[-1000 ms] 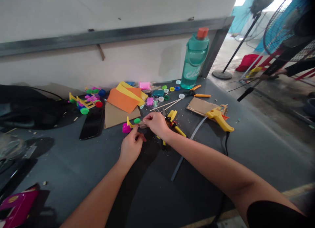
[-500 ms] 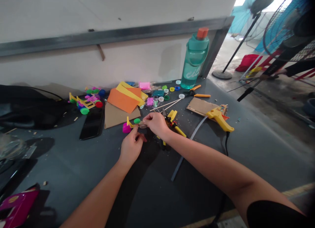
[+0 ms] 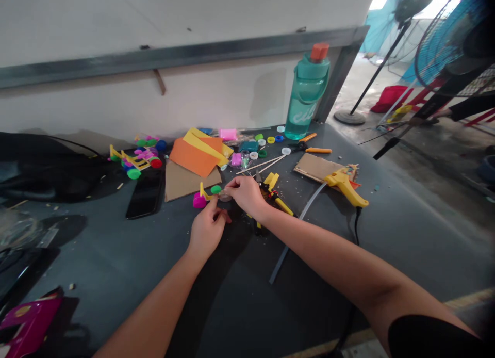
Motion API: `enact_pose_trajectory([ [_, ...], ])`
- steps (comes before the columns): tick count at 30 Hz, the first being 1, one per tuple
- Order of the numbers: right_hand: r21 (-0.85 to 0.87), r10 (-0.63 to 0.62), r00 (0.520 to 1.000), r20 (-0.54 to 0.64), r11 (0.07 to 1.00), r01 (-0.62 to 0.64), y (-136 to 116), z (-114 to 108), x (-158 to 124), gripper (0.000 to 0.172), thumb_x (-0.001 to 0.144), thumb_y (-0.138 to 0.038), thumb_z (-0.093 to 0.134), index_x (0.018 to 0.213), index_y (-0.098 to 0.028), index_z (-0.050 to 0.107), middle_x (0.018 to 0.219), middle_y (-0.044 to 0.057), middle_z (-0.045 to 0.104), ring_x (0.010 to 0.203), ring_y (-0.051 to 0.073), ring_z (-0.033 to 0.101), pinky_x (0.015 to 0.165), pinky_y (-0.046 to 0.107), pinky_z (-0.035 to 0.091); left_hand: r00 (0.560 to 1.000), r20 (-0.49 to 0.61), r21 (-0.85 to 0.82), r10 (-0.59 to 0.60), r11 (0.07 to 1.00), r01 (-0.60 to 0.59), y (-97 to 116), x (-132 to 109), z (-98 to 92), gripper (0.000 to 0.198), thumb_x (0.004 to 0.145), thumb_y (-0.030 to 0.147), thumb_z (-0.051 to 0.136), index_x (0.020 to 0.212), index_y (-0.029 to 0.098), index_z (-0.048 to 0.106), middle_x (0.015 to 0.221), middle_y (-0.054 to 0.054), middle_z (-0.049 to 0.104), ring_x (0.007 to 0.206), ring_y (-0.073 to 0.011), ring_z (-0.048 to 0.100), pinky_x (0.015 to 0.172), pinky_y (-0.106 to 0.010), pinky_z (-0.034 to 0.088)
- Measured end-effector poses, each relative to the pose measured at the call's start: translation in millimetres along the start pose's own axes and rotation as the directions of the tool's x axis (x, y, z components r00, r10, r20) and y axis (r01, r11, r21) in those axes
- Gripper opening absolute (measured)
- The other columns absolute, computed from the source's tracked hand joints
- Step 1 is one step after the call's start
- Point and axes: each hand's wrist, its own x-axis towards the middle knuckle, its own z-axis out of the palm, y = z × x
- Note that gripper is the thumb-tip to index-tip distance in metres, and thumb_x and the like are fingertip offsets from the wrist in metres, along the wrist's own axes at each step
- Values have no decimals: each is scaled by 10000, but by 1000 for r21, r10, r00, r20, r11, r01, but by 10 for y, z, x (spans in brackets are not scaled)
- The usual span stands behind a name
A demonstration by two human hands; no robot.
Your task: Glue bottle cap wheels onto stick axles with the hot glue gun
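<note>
Still centre frame, my left hand (image 3: 207,229) and right hand (image 3: 243,190) pinch the bottle-cap toy (image 3: 200,199) together. Nothing has moved; the grip holds.

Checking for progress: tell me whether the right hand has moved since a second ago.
No. The right hand keeps its place left of the yellow glue gun.

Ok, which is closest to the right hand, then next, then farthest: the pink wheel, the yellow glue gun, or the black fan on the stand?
1. Pink wheel: just to the left of the right hand.
2. Yellow glue gun: further off, to the right.
3. Black fan: far away, at the back right.
</note>
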Motion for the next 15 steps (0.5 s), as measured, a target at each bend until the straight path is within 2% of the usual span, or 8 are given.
enact_pose_trajectory([
  [15,3,-28,1000,-5,1000,28,-12,1,-15,77,702,-153,590,649,-160,645,655,-12,658,625,99,595,561,181,412,1000,2,-16,-2,1000,2,-6,0,9,539,792,271,432,1321,176,390,683,12,658,571,-150,598,541,-249,465],
])
